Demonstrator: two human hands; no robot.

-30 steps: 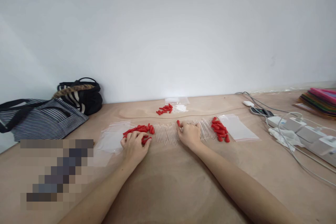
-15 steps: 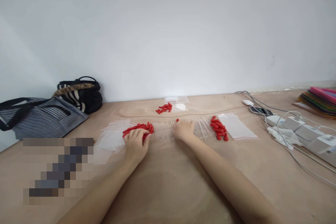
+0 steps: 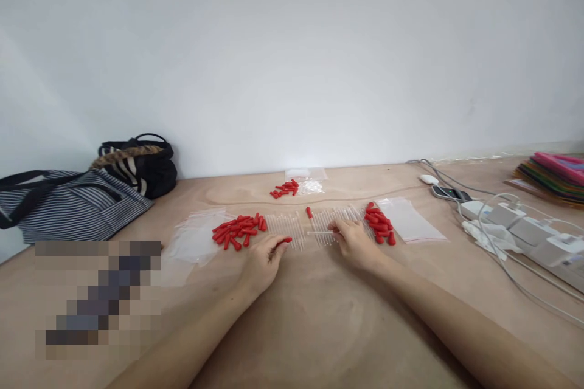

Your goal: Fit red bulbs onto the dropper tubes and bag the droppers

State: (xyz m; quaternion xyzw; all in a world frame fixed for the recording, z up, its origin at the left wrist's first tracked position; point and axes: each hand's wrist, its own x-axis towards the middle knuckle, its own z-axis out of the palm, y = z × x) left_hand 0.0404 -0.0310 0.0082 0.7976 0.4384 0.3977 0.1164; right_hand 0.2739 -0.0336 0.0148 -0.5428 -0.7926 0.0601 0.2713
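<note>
My left hand (image 3: 262, 261) pinches a red rubber dropper bulb (image 3: 286, 240) between thumb and fingers. A thin clear dropper tube (image 3: 319, 233) is in my right hand (image 3: 358, 245), its free end pointing left toward the bulb; the two are apart. Below and behind the hands lies a row of clear tubes (image 3: 285, 226), with a gap in it near a bulb-topped piece (image 3: 309, 213). A pile of red bulbs (image 3: 235, 229) lies left of the row, and another bulb pile (image 3: 379, 223) is at its right end.
Clear plastic bags (image 3: 198, 234) lie at left, and another bag (image 3: 408, 220) at right. Farther back are more red bulbs (image 3: 285, 188) and tubes (image 3: 311, 186). A striped bag (image 3: 82, 203) stands at far left. A power strip with chargers (image 3: 529, 228) and cables occupies the right.
My left hand has left the bulb pile and moved right with a red bulb. My right hand has drawn back from the row, to the right, holding a tube crosswise.
</note>
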